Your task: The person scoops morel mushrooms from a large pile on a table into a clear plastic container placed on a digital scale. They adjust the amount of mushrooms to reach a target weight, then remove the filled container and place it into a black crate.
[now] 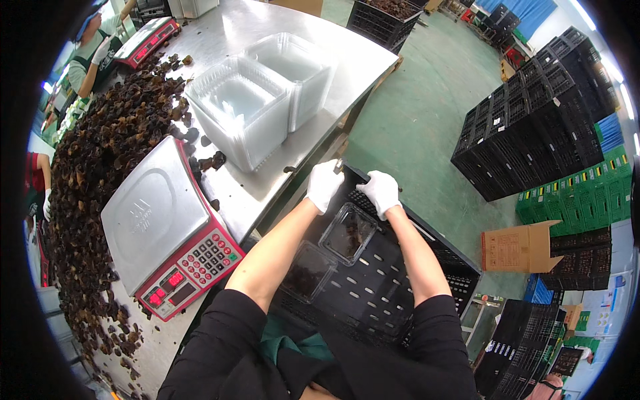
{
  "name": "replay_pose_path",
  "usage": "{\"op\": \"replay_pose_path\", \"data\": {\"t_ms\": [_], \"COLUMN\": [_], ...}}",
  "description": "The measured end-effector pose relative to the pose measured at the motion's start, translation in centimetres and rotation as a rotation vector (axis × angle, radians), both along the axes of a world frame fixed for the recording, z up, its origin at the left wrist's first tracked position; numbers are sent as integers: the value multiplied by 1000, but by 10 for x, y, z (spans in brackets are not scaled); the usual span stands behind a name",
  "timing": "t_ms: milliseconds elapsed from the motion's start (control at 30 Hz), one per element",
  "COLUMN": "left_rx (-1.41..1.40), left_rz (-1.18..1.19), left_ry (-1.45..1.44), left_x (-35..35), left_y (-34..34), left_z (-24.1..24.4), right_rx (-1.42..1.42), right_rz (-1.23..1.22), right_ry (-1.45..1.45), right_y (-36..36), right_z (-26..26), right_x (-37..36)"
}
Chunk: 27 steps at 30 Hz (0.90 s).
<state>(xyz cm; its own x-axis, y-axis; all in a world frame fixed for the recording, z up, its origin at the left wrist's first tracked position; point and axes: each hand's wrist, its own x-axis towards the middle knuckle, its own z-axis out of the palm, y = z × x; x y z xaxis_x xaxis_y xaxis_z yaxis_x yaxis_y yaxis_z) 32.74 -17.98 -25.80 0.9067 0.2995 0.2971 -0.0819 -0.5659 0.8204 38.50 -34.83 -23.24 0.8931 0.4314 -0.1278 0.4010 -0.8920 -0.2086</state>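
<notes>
My left hand [325, 184], in a white glove, grips the far left corner of a black plastic crate [437, 237]. My right hand [382, 193], also gloved, is closed over the crate's far rim a little to the right. Inside the crate, below my hands, lies a clear plastic box [345, 220] with dark pieces in it. A second clear box [311, 272] with dark contents sits nearer to me, partly hidden by my left forearm. The slotted crate floor [367, 290] shows to the right of both boxes.
On the steel table [305, 155] at my left stand a red-rimmed scale [160, 215], stacks of clear tubs [240, 115] and a heap of dark dried fungus [100, 165]. Black crate stacks [530, 120] and a cardboard box [515, 246] stand to the right. A co-worker [85, 65] is beyond the table.
</notes>
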Motion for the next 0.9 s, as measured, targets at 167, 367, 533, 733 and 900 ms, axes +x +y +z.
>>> {"op": "replay_pose_path", "data": {"t_ms": [167,367,533,733,900], "left_rx": [24,13,249,427,622], "left_rz": [-55,8,-269,-71,745], "left_ry": [79,164,-178,-268,-2], "left_x": [-1,-54,-181,-383,-524], "left_y": [9,1,21,99,196], "left_z": [-1,14,97,159,172], "right_rx": [64,67,136,566,700], "right_rz": [52,49,82,33,242], "right_ry": [37,31,-182,-241,-627], "right_y": [-5,-5,10,26,144], "right_z": [5,13,9,29,164], "right_x": [3,6,6,-2,-21]}}
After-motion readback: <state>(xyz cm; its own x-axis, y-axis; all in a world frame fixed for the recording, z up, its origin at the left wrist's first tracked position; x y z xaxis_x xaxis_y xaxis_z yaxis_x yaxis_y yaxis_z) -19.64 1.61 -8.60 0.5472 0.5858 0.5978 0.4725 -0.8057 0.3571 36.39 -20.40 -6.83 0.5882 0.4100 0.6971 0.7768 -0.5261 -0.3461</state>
